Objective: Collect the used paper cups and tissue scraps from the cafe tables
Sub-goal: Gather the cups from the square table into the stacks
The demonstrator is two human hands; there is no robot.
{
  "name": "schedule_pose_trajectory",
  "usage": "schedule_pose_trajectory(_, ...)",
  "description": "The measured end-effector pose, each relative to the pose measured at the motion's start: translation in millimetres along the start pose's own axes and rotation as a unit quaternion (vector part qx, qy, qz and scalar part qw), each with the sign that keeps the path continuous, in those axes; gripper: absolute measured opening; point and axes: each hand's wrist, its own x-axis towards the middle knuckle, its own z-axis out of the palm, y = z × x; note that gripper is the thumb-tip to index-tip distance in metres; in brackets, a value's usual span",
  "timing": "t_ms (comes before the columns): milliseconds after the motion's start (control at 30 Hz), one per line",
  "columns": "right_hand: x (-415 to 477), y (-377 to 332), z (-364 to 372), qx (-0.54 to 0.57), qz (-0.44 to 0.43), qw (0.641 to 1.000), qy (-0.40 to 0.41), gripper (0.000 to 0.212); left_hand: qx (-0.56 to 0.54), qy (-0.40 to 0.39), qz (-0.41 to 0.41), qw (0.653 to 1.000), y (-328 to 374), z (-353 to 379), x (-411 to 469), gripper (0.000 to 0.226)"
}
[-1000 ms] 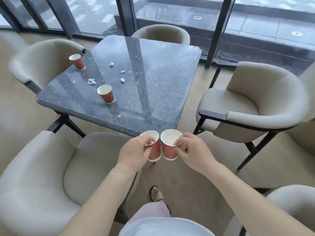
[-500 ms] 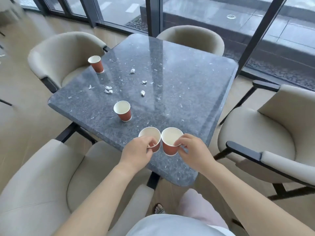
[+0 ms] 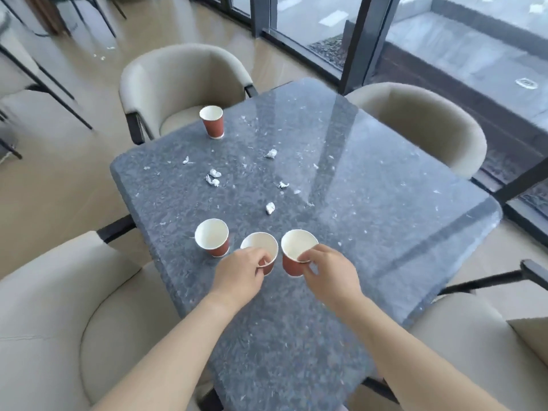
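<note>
My left hand [image 3: 240,274] grips a red paper cup [image 3: 261,247] by its rim over the dark stone table [image 3: 370,232]. My right hand [image 3: 329,271] grips a second red paper cup [image 3: 296,250] right beside it. A third empty cup [image 3: 212,241] stands on the table just left of my left hand. A fourth cup [image 3: 211,121] stands at the far left edge. Several crumpled tissue scraps lie between them, among them a pair [image 3: 213,177], one [image 3: 270,207] near the middle and one [image 3: 271,153] farther back.
Beige tub chairs ring the table: one at near left [image 3: 59,321], one at far left [image 3: 178,81], one at far right [image 3: 421,123] and one at near right [image 3: 474,351]. Glass walls with dark frames [image 3: 361,40] run behind. More scraps [image 3: 102,56] lie on the floor beyond.
I have come up to the table, and both hands with their cups have moved from beyond its near edge to above the top, close to the nearest standing cup.
</note>
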Motion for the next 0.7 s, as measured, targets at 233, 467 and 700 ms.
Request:
schedule_pose_trajectory(233,74,36,-8,-0.034,-0.075,0.994,-0.07,0.013,0.026,0.029,-0.08,0.996,13,23,47,0.022)
schedule_pose_trajectory(467,102,53,5,-0.048,-0.113,0.988,-0.095,0.012,0.046,0.02,-0.104,0.993,14,35,55,0.023)
schedule_pose_trajectory(700,116,52,-4,-0.029,-0.139,0.984,-0.106,0.019,0.014,0.044,-0.099,0.994,19,30,64,0.017)
